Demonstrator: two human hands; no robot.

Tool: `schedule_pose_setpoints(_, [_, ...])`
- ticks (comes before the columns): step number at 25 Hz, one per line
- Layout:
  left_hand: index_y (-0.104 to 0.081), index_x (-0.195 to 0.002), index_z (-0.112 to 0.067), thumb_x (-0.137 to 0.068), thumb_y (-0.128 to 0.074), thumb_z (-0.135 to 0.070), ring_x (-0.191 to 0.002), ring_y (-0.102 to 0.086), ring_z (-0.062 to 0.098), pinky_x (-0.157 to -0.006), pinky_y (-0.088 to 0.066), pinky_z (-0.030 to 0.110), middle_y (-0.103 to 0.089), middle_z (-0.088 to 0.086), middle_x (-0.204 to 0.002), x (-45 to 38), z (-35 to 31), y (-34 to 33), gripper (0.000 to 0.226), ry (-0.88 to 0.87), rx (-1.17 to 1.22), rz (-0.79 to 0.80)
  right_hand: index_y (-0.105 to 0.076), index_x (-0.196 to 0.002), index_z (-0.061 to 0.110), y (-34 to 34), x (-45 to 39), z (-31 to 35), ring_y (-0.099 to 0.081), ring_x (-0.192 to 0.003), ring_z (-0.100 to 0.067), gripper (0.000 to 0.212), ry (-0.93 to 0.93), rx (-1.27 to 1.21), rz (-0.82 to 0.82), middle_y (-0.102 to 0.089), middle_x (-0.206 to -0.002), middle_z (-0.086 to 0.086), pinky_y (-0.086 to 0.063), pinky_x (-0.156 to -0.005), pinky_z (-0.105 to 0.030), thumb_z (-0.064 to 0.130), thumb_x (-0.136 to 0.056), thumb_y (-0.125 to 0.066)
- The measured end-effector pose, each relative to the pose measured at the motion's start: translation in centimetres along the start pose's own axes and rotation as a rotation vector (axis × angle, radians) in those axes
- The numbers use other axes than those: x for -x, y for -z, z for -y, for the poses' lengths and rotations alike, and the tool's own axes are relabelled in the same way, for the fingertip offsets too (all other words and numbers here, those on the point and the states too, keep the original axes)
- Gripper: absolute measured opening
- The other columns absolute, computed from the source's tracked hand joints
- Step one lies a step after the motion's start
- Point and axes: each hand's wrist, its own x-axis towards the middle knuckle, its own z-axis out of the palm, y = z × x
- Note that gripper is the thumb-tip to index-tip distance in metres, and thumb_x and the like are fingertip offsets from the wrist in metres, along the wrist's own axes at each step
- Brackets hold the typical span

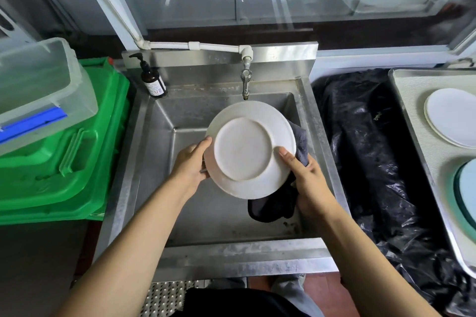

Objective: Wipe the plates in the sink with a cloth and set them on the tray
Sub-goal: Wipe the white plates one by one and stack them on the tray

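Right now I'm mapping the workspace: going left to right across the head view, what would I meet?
Clear plastic box → green bin → soap bottle → sink → black plastic sheet → tray.

The sink (306, 110) is the landmark: a plate (251, 149) is held above its basin, a cloth (278, 203) beneath the plate. A bottle (152, 77) stands on its back-left corner, a bin (64, 162) left of it. A tray (412, 116) carrying plates (453, 116) lies right.

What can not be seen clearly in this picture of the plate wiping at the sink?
- Head view: top face of the white plate is turned away; only its underside shows.
- Left hand fingers are hidden behind the plate.
- Dark cloth is mostly covered by the plate and right hand.
- Tray and its plates are cut off by the right edge.
- Soap bottle label is too small to read.
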Motion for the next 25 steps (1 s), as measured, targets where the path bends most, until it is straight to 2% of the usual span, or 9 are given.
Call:
schedule_pose_setpoints(2, [-0.072,-0.105,-0.018,-0.093,-0.068,-0.03,-0.091,-0.071,0.02,-0.075,-0.057,0.034,-0.078,0.001,-0.093,0.5,-0.3,0.1,0.017,0.003,0.151,0.05,-0.066,-0.131,0.014,0.1,0.1,0.1,-0.074,-0.104,-0.02,0.035,-0.061,-0.08,-0.035,-0.076,-0.118,-0.009,-0.06,-0.078,-0.03,0.025,-0.098,-0.066])
schedule_pose_setpoints(4, [-0.073,-0.108,-0.018,-0.091,-0.069,-0.034,-0.093,-0.072,0.018,-0.08,-0.058,0.035,-0.078,0.002,-0.099,1.1,-0.4,0.0,0.023,0.01,0.217,0.119,-0.066,-0.13,0.015,0.2,0.3,0.2,-0.075,-0.098,-0.013,0.034,-0.111,-0.131,-0.058,-0.077,-0.115,-0.005,-0.061,-0.075,-0.028,0.027,-0.098,-0.067])
schedule_pose_setpoints(9, [-0.061,-0.136,-0.018,-0.096,-0.053,-0.055,-0.124,-0.062,0.024,-0.104,-0.048,0.045,-0.067,0.008,-0.131,1.6,-0.2,-0.5,0.056,-0.013,0.301,0.28,-0.069,-0.125,0.017,0.1,0.0,-0.1,-0.076,-0.099,-0.018,0.032,-0.142,-0.14,-0.111,-0.078,-0.113,-0.006,-0.063,-0.079,-0.035,0.03,-0.096,-0.069])
schedule_pose_setpoints(13, [-0.059,-0.137,-0.017,-0.099,-0.049,-0.053,-0.123,-0.063,0.024,-0.099,-0.051,0.043,-0.068,0.007,-0.131,2.2,-1.0,-1.4,0.054,-0.051,0.293,0.287,-0.071,-0.117,0.02,0.1,-1.2,-1.0,-0.075,-0.092,-0.017,0.028,-0.164,-0.075,-0.325,-0.079,-0.103,0.001,-0.06,-0.086,-0.038,0.04,-0.098,-0.065])
schedule_pose_setpoints(16, [-0.065,-0.127,-0.02,-0.098,-0.05,-0.052,-0.113,-0.068,0.023,-0.092,-0.053,0.04,-0.073,0.004,-0.121,3.0,-2.0,-1.9,0.046,-0.064,0.244,0.276,-0.063,-0.116,0.017,0.2,-2.1,-1.4,-0.063,-0.102,-0.014,0.024,-0.005,0.147,-0.479,-0.068,-0.103,0.007,-0.05,-0.092,-0.031,0.035,-0.102,-0.057])
schedule_pose_setpoints(19, [-0.069,-0.107,-0.021,-0.1,-0.053,-0.045,-0.093,-0.073,0.018,-0.082,-0.055,0.034,-0.078,-0.002,-0.099,4.0,-2.7,-2.4,0.03,-0.08,0.192,0.23,-0.057,-0.116,0.009,0.5,-3.5,-1.0,-0.058,-0.101,-0.014,0.021,0.259,0.428,-0.451,-0.062,-0.099,0.007,-0.04,-0.081,-0.015,0.026,-0.105,-0.052])
schedule_pose_setpoints(21, [-0.07,-0.101,-0.02,-0.097,-0.061,-0.041,-0.089,-0.074,0.017,-0.081,-0.056,0.035,-0.079,-0.005,-0.093,4.4,-2.8,-2.6,0.023,-0.09,0.171,0.179,-0.057,-0.119,0.011,0.6,-5.2,-0.9,-0.059,-0.107,-0.017,0.019,0.341,0.596,-0.368,-0.065,-0.11,0.002,-0.038,-0.08,-0.016,0.024,-0.105,-0.052])
schedule_pose_setpoints(23, [-0.071,-0.098,-0.02,-0.095,-0.064,-0.04,-0.092,-0.073,0.015,-0.087,-0.055,0.036,-0.079,-0.008,-0.09,4.5,-2.4,-2.9,0.021,-0.112,0.128,0.163,-0.057,-0.122,0.014,0.2,-6.7,-0.7,-0.058,-0.112,-0.02,0.021,0.385,0.71,-0.287,-0.064,-0.118,-0.002,-0.038,-0.086,-0.02,0.025,-0.105,-0.052])
schedule_pose_setpoints(25, [-0.073,-0.092,-0.02,-0.098,-0.061,-0.037,-0.088,-0.072,0.009,-0.085,-0.055,0.031,-0.078,-0.01,-0.087,4.7,-2.0,-3.7,0.022,-0.169,0.054,0.169,-0.057,-0.128,0.012,-1.2,-7.3,-0.7,-0.056,-0.117,-0.02,0.026,0.472,0.778,-0.202,-0.062,-0.125,-0.005,-0.041,-0.095,-0.026,0.024,-0.105,-0.054])
